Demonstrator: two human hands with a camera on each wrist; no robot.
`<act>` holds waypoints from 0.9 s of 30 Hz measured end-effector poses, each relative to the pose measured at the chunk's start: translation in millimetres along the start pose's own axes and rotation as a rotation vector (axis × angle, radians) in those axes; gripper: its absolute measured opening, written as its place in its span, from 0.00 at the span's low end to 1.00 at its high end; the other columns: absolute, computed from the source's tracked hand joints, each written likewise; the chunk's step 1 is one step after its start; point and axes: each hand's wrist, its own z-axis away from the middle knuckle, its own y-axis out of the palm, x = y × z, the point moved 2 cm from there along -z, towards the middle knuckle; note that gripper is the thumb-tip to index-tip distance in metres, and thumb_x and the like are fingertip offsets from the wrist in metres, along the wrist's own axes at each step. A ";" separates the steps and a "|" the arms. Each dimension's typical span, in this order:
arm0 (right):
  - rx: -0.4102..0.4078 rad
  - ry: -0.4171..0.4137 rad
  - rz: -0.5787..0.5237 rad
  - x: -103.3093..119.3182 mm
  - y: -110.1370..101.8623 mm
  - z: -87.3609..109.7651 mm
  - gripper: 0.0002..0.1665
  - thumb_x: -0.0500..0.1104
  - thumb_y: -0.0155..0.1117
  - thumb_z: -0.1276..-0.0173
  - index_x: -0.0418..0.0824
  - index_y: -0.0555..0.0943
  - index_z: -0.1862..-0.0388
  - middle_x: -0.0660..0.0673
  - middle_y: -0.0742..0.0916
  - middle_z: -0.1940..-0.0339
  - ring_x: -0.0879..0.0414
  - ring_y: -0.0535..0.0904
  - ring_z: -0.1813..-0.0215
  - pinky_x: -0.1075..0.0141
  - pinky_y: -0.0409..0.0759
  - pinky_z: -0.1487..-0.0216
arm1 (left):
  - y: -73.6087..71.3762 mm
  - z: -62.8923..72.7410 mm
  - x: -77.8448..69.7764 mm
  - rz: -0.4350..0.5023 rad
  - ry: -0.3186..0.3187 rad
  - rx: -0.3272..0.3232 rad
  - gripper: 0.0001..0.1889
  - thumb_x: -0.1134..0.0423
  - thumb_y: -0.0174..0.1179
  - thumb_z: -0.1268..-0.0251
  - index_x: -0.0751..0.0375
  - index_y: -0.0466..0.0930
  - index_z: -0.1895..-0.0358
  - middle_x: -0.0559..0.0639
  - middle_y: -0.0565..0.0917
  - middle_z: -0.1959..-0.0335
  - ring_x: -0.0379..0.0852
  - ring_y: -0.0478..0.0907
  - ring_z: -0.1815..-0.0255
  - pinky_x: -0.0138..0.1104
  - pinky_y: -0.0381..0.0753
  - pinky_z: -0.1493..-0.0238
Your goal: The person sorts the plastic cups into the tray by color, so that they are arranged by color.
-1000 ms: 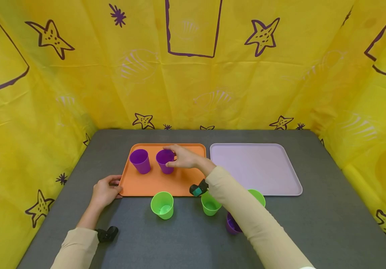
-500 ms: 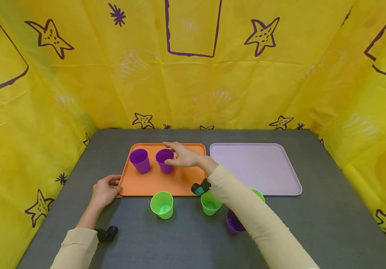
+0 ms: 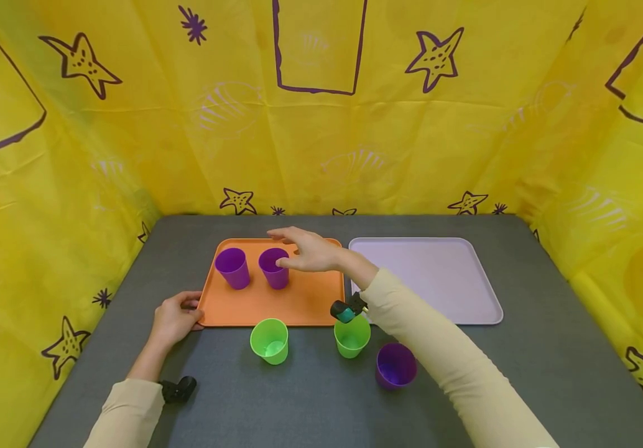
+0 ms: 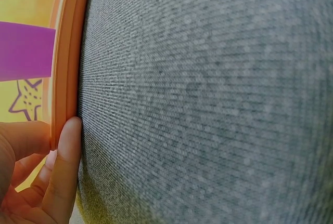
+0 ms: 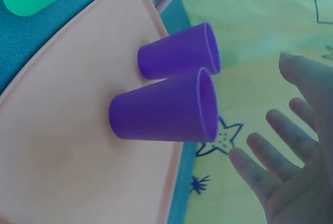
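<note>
Two purple cups, one at the left [image 3: 232, 270] and one nearer the middle [image 3: 274, 272], stand upright and side by side on an orange tray [image 3: 260, 311]. My left hand [image 3: 173, 320] pinches the tray's front left corner; in the left wrist view the thumb and a finger [image 4: 69, 143] lie on either side of its rim. My right hand [image 3: 316, 250] hovers with spread fingers just above and right of the middle cup. In the right wrist view that hand [image 5: 291, 146] is apart from both cups and holds nothing.
A lilac tray [image 3: 428, 280] lies right of the orange one. In front stand a green cup [image 3: 270, 343], another green cup [image 3: 352, 339] and a purple cup [image 3: 396, 368]. Yellow patterned cloth [image 3: 321, 137] encloses the grey table [image 3: 215, 410] at the back and sides.
My right hand has lifted up and right, away from the middle purple cup, which stays put. The right sleeve now covers a green cup glimpsed earlier. My left hand has not moved.
</note>
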 end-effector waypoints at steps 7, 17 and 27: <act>-0.004 -0.074 0.003 13.6 -9.4 12.2 0.37 0.44 0.61 0.36 0.44 0.59 0.30 0.47 0.70 0.34 0.55 0.68 0.35 0.64 0.72 0.38 | 1.2 -0.3 0.8 -0.001 -0.007 0.002 0.23 0.75 0.54 0.47 0.76 0.70 0.45 0.70 0.77 0.58 0.44 0.81 0.71 0.33 0.84 0.76; 0.009 -0.248 0.010 45.8 -23.4 39.9 0.34 0.43 0.62 0.37 0.44 0.63 0.33 0.52 0.71 0.35 0.61 0.69 0.37 0.70 0.72 0.40 | 0.9 -0.2 0.6 0.004 -0.012 0.008 0.23 0.75 0.55 0.47 0.76 0.70 0.44 0.70 0.77 0.57 0.44 0.81 0.71 0.34 0.84 0.76; 0.004 -0.316 -0.020 51.0 -32.2 75.7 0.35 0.45 0.61 0.37 0.45 0.62 0.33 0.52 0.70 0.36 0.61 0.67 0.35 0.67 0.72 0.39 | 0.1 1.0 -3.6 0.001 -0.018 0.009 0.22 0.76 0.55 0.46 0.76 0.70 0.45 0.70 0.76 0.57 0.46 0.81 0.70 0.35 0.85 0.75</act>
